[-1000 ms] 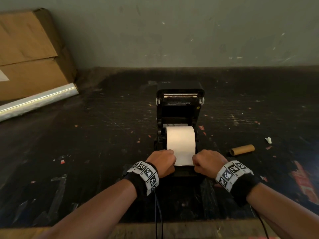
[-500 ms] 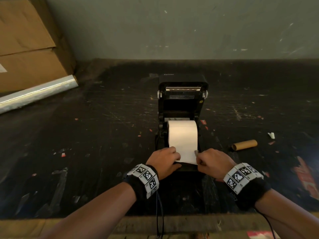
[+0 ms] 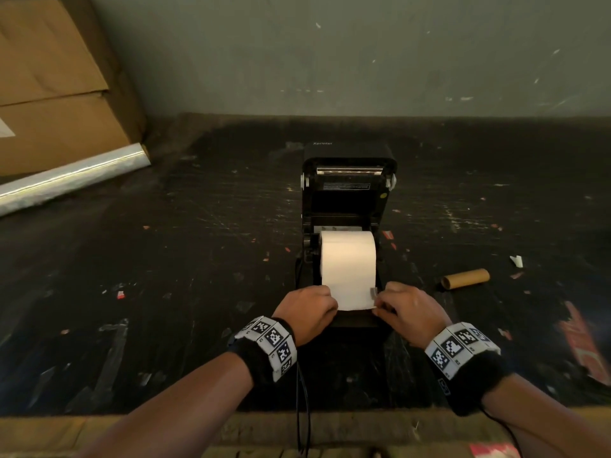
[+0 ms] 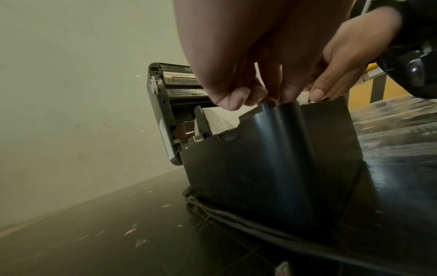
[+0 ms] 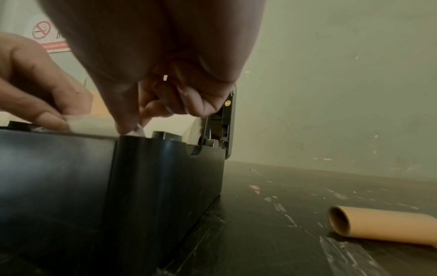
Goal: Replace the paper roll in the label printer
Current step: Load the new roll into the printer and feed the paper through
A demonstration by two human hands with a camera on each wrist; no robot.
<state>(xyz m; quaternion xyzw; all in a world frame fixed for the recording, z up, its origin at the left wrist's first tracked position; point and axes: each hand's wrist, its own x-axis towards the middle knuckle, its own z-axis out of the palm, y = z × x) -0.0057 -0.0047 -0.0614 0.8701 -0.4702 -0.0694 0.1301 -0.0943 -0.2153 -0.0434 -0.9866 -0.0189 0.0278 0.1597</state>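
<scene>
— Printer [image 3: 348, 180] mid-table, lid tipped up toward the wall. Where's the paper roll [image 3: 347, 256]?

— Seated in the open bay, white, its loose end drawn forward over the near front edge of the printer.

— Left hand [image 3: 305, 312]?

— Fingers curled, tips down on the left corner of the paper's loose end, at the printer's front lip. The left wrist view shows the fingertips [image 4: 232, 99] bunched at the top edge of the black housing, paper under them. Looks like a pinch on the sheet.

— Right hand [image 3: 408, 309]?

— Same on the other side: curled, thumb and fingertip [image 5: 125, 127] nipping the right corner of the paper just above the housing. The two hands are near each other, the strip of paper between them.

— Anything else on the table [image 3: 165, 259]?

— Bare cardboard core [image 3: 466, 279] lying on its side to the right of the printer, apart from it. Small white scrap [image 3: 516, 260] beyond that. Roll of clear film [image 3: 72, 178] at the far left, lying against cardboard boxes [image 3: 56, 94] in the far left corner. Black cable [image 4: 236, 218] running along the base of the printer. Marker bands on both wrists.
</scene>
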